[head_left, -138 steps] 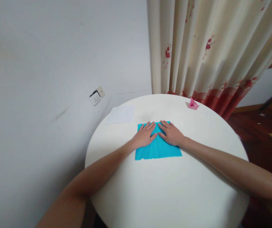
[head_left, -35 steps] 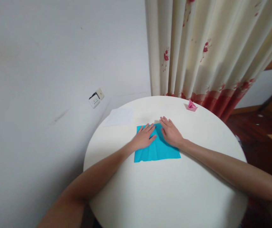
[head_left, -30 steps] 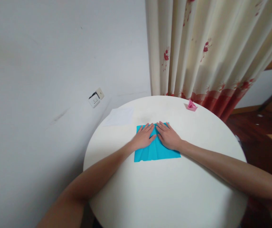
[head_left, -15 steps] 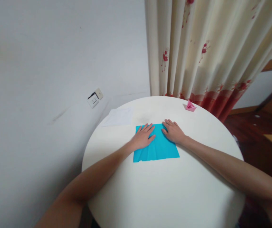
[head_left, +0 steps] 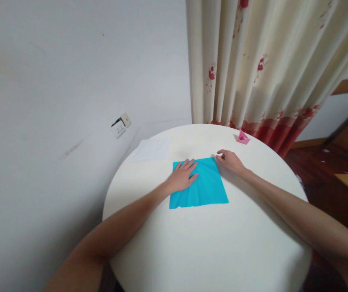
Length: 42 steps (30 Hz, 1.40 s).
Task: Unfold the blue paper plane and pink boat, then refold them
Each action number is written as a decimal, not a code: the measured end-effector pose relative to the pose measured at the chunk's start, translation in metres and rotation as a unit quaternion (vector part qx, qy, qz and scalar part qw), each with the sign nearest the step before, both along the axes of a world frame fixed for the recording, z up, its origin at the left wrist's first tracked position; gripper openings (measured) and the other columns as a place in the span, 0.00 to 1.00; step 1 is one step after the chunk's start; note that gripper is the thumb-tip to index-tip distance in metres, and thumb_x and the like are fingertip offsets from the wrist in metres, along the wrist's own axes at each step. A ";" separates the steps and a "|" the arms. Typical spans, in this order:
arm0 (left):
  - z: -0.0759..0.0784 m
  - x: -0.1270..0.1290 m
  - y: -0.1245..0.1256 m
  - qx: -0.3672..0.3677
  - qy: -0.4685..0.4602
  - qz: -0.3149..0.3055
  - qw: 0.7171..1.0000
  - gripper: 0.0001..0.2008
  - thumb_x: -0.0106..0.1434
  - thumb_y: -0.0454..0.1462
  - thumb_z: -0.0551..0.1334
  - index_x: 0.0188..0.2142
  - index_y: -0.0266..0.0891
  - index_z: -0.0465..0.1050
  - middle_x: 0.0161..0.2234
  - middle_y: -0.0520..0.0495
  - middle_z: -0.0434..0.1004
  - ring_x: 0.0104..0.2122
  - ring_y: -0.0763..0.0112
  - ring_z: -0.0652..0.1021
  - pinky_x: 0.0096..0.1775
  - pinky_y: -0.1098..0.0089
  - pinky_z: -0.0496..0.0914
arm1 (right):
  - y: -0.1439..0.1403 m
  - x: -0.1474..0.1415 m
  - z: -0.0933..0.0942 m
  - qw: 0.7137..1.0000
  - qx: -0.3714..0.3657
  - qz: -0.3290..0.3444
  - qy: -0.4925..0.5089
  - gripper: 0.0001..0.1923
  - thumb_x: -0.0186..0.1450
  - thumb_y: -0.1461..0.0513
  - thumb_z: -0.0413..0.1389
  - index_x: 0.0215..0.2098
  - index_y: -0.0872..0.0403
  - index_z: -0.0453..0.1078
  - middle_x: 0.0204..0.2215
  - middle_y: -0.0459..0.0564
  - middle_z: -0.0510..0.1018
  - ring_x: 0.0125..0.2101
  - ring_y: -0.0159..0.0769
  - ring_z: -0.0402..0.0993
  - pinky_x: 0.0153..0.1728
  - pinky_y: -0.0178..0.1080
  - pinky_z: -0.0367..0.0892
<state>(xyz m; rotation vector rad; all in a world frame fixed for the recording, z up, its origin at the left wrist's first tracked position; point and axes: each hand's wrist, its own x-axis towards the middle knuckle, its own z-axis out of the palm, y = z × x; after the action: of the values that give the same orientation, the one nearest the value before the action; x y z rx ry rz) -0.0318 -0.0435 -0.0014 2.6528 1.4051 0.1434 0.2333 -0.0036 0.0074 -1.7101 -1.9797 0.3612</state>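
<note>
A creased blue paper square (head_left: 206,186) lies flat on the round white table (head_left: 210,243). My left hand (head_left: 182,175) rests palm down on the sheet's far left part, fingers spread. At the sheet's far right corner my right hand (head_left: 230,161) has its fingers curled, fingertips touching or pinching that corner; I cannot tell which.
A small pink folded paper figure (head_left: 242,137) stands near the table's far edge. A white sheet (head_left: 151,149) lies at the far left of the table. A cream curtain (head_left: 261,65) with red print hangs behind; a wall socket (head_left: 119,125) is left.
My right hand slid off the middle of the blue paper to its far right corner and curled its fingers. The left hand stayed pressed on the sheet.
</note>
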 end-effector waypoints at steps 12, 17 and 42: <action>-0.004 -0.001 0.002 0.006 -0.005 -0.002 1.000 0.32 0.72 0.54 0.42 0.71 0.46 0.46 0.72 0.50 0.43 0.70 0.56 0.47 0.67 0.48 0.44 | 0.004 -0.014 -0.023 0.968 0.019 0.075 0.240 0.25 0.59 0.63 0.62 0.55 0.57 0.69 0.31 0.49 0.79 0.31 0.36 0.76 0.34 0.37 0.71; -0.003 0.000 0.001 0.011 -0.005 0.012 1.000 0.35 0.72 0.53 0.43 0.71 0.38 0.43 0.71 0.44 0.44 0.70 0.57 0.47 0.67 0.52 0.45 | 0.000 -0.019 -0.024 0.956 0.042 0.101 0.272 0.29 0.58 0.65 0.61 0.58 0.57 0.67 0.33 0.49 0.79 0.32 0.36 0.76 0.36 0.38 0.72; -0.007 -0.001 0.003 0.012 -0.001 0.027 1.000 0.29 0.73 0.41 0.42 0.70 0.34 0.46 0.71 0.41 0.43 0.70 0.61 0.46 0.67 0.53 0.45 | -0.032 -0.033 -0.011 0.926 0.068 0.368 -0.043 0.32 0.59 0.74 0.46 0.60 0.55 0.69 0.63 0.52 0.67 0.63 0.39 0.63 0.64 0.46 0.59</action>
<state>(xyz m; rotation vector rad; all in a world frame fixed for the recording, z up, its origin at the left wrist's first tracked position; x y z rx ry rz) -0.0323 -0.0405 -0.0088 2.6335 1.4854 0.1688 0.2005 -0.0354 -0.0034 -0.8496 -2.5911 0.3862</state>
